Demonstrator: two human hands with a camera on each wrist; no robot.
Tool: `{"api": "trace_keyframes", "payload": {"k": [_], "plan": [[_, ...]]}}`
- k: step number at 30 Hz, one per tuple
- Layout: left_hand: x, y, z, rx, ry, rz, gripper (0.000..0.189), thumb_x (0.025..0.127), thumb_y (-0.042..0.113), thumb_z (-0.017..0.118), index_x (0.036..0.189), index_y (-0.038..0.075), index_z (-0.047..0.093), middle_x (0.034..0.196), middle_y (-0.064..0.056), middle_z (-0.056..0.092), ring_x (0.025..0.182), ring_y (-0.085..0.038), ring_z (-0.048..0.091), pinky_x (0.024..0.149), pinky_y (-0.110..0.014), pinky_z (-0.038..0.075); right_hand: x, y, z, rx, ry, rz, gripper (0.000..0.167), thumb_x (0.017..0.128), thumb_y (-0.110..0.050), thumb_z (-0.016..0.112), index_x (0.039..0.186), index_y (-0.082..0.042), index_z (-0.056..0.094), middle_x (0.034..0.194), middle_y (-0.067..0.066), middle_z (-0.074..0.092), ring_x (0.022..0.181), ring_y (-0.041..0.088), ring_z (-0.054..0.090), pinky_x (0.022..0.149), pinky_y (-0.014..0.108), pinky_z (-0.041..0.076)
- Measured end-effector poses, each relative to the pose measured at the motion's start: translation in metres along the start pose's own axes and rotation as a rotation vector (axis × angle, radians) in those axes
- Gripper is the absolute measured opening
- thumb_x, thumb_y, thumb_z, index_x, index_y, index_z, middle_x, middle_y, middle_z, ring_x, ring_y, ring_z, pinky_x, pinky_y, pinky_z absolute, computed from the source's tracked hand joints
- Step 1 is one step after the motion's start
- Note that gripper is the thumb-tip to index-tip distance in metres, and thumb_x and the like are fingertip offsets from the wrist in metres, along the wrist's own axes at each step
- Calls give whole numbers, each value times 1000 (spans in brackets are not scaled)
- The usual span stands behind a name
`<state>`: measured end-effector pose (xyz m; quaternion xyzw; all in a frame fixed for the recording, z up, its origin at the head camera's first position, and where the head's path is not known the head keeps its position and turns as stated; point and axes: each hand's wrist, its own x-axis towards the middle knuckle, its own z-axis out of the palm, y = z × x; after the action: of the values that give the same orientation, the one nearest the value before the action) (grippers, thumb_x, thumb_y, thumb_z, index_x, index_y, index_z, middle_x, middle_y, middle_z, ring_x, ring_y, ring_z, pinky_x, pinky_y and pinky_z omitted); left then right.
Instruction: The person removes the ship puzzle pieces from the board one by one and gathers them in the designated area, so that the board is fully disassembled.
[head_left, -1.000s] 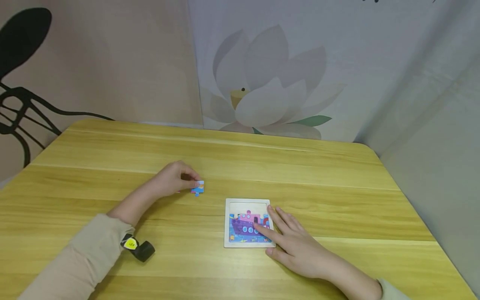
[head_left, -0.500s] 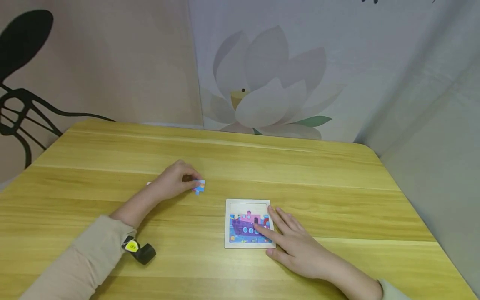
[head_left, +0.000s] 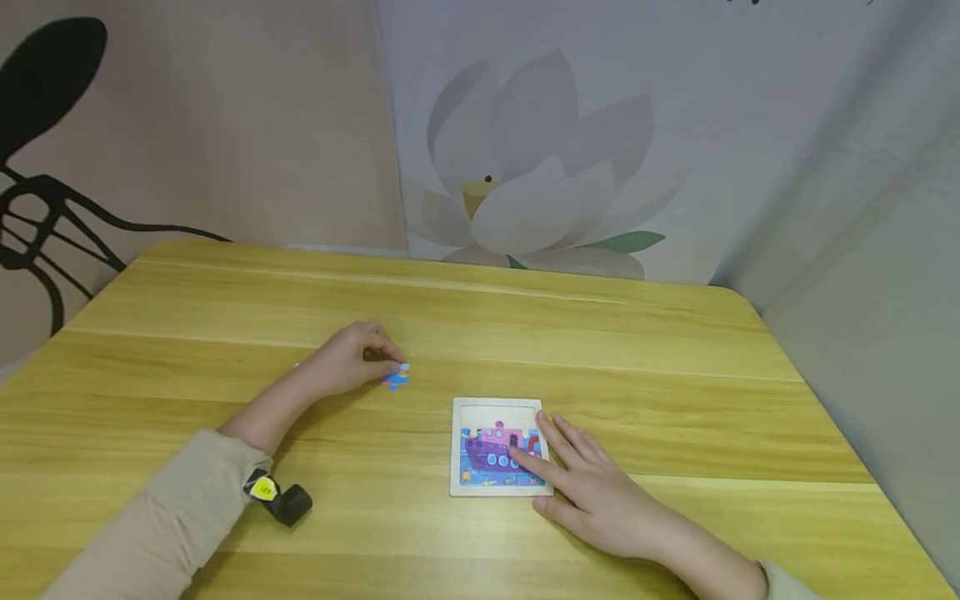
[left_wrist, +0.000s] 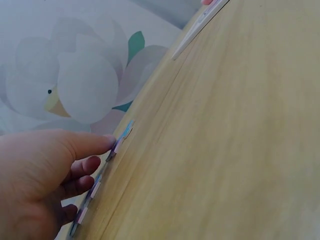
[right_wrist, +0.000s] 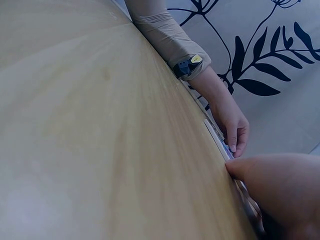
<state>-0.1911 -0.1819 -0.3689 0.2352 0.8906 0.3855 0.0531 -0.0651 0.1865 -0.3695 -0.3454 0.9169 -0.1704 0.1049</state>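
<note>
In the head view my left hand point(head_left: 352, 358) has its thumb and fingertips on a blue jigsaw puzzle piece point(head_left: 396, 379), left of the puzzle board. The left wrist view shows that piece point(left_wrist: 120, 144) flat on the table under the fingertip, with more pieces point(left_wrist: 90, 197) below the curled fingers, partly hidden. A square wooden puzzle board point(head_left: 454, 450) carries a purple and pink ship picture; its upper strip is bare wood. My right hand point(head_left: 600, 500) lies with fingers spread over the board's right edge, index fingertip on the ship.
Both lie on a wood-grain table point(head_left: 645, 350). A black wrist camera point(head_left: 277, 497) with a yellow label sits on the left sleeve. Behind the table hangs a backdrop point(head_left: 300, 125) with a flower print and a dark plant-like print.
My left hand stays almost in place, and the puzzle piece under its fingertips shifts and turns slightly. The right hand and board hold still.
</note>
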Motion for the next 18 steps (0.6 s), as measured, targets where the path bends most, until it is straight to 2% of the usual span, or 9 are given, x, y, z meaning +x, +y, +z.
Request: {"api": "trace_keyframes", "payload": {"k": [4, 12, 18], "plan": [[1, 1, 0, -28, 8, -8, 10, 89, 13, 69, 97, 7, 73, 90, -1, 59, 87, -20, 52, 76, -37, 45, 0, 0, 0, 1, 4, -1, 52, 101, -47, 38, 150, -37, 26, 159, 5, -4, 144, 28, -4, 111, 52, 5], [1, 14, 4, -75, 126, 28, 13, 88, 14, 71, 98, 7, 73, 93, 0, 61, 90, -20, 52, 78, -39, 44, 0, 0, -1, 8, 12, -7, 52, 101, -47, 39, 150, -36, 27, 159, 6, -3, 144, 29, -2, 111, 53, 5], [1, 27, 14, -92, 123, 58, 14, 87, 16, 72, 98, 8, 74, 92, 1, 60, 91, -19, 52, 81, -41, 44, 1, 1, 0, 20, 5, -2, 52, 100, -48, 40, 150, -38, 27, 160, 4, -3, 144, 27, -3, 111, 54, 5]]}}
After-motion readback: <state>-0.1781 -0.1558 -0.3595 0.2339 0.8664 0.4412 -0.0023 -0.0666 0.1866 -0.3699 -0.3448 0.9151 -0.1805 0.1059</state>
